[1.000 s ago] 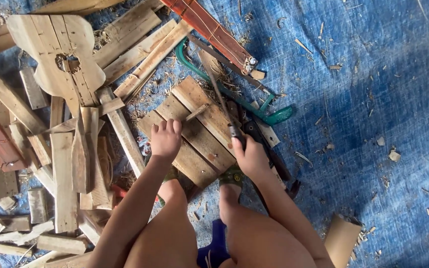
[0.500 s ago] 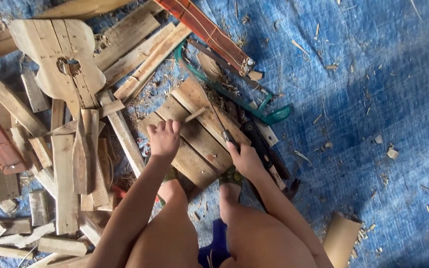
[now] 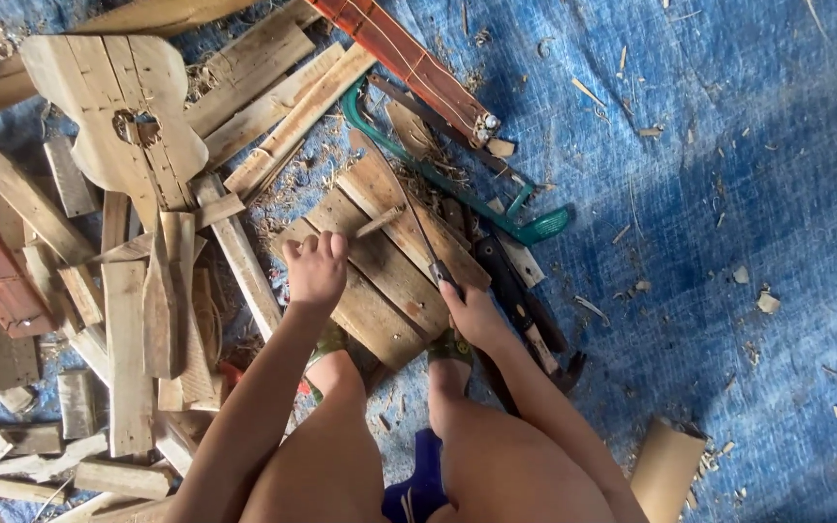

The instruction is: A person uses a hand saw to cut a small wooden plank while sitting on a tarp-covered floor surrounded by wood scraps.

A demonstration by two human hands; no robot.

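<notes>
On blue tarp (image 3: 728, 194), left hand (image 3: 317, 271) flat, released, on slatted wooden panel (image 3: 380, 271), right hand (image 3: 474, 315) at 3 o'clock grasping thin blade tool (image 3: 418, 228), green saw (image 3: 457, 189) at 1 o'clock.

A panel of joined pale wooden planks (image 3: 380, 276) lies flat and askew on the blue tarp, a thin dark-handled blade (image 3: 417, 225) laid across it
</notes>
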